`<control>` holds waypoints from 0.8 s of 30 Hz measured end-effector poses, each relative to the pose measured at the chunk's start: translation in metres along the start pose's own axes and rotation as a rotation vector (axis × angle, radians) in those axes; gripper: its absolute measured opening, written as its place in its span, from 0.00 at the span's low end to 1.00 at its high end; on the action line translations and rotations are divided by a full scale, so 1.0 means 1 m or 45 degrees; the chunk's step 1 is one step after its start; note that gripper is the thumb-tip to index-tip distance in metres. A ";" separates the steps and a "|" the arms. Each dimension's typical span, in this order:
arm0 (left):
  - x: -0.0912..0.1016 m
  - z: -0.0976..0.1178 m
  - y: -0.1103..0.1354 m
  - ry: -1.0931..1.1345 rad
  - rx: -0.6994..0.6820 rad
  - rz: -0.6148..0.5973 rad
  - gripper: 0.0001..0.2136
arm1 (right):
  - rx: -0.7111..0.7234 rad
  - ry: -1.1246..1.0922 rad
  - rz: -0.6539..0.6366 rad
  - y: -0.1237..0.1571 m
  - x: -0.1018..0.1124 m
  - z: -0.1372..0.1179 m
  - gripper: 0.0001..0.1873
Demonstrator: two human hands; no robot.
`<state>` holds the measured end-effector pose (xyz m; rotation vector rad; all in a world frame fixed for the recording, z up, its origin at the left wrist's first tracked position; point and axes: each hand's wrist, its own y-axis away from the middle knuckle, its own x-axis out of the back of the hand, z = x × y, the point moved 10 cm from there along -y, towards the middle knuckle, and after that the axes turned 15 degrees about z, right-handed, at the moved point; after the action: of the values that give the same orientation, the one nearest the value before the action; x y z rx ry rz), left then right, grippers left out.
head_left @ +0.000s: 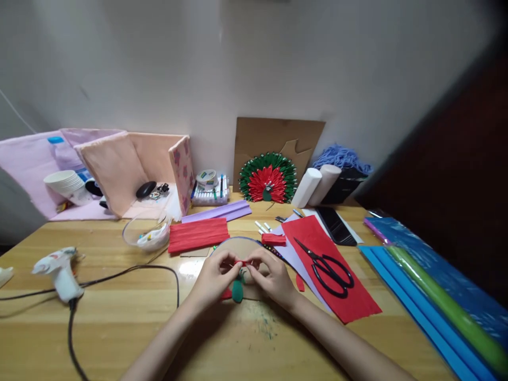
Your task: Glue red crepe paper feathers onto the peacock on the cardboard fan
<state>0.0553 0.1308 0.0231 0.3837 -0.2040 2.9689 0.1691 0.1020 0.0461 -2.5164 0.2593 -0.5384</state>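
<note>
My left hand (214, 278) and my right hand (272, 278) meet over a round cardboard disc (238, 247) on the wooden table (119, 328). Both pinch a small red paper strip (239, 263) between their fingertips. A small green felt shape (237, 290) lies on the disc just below the strip, between the two hands. A scrap of red paper (226, 295) pokes out under my left hand.
Black scissors (327, 267) lie on a red paper sheet (337, 286) to the right. A red crepe stack (198, 234), a glass bowl (146, 233) and a glue gun (59, 270) with its cord sit left. Blue and green rolls (436, 296) lie far right. A red-green fan craft (268, 182) leans at the back.
</note>
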 end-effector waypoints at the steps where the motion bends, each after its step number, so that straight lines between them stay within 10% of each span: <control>1: -0.003 0.005 -0.005 0.004 -0.018 -0.001 0.09 | -0.041 0.001 0.002 -0.004 0.003 0.002 0.03; 14: -0.051 0.022 -0.027 -0.020 -0.111 -0.048 0.09 | -0.686 -0.522 0.128 0.012 0.021 0.071 0.10; 24: -0.052 0.007 -0.024 0.139 -0.039 -0.059 0.10 | -0.743 -0.497 0.139 0.021 0.019 0.083 0.14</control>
<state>0.1110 0.1465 0.0190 0.2192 -0.2252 2.9265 0.2199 0.1182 -0.0235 -3.0692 0.4504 0.1034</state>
